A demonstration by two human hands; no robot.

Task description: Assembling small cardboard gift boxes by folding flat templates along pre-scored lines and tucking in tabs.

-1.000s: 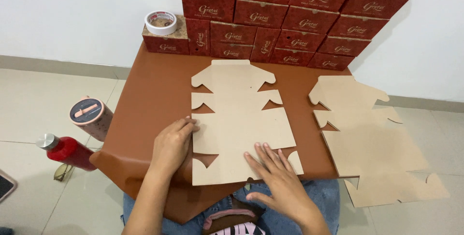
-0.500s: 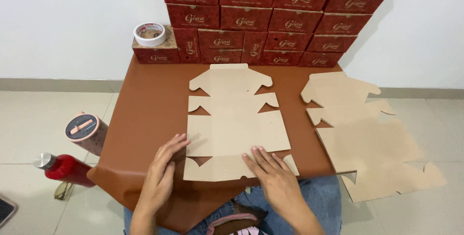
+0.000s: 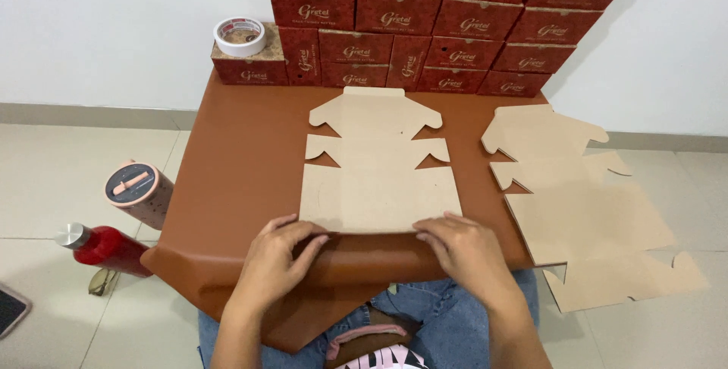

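Nearest the camera: blue jeans (image 3: 447,316) and a dark-and-pink item in the lap, partly cut off by the frame.

Left hand (image 3: 279,260) and right hand (image 3: 466,251) both rested on the near edge of the flat cardboard blank (image 3: 379,179). Left fingers (image 3: 307,238) were close together, curled over the folded near edge, pressing it down. Right fingers (image 3: 434,229) were slightly spread, tips on the same fold line. Couldn't tell if any flap was pinched underneath; looked like a press, not a pinch.

The blank lay unfolded in the middle of the brown counter (image 3: 235,164), notched flaps pointing away from the person, near flap turned under or over at the hands.

Right of it: a stack of similar cardboard blanks (image 3: 584,210), overhanging the counter's right edge, apart from the one being worked.

Left of the counter, on the tiled floor (image 3: 68,179): a speckled pink tumbler (image 3: 140,194) with a dark lid, touching or just beside the counter edge; a red bottle (image 3: 106,248) with a metal cap lying nearer; a dark phone corner (image 3: 11,310) at the frame edge.

Far end: assembled dark red boxes (image 3: 425,28) stacked in rows against the white wall (image 3: 106,28). A roll of tape (image 3: 240,36) sat on top of the leftmost low box.
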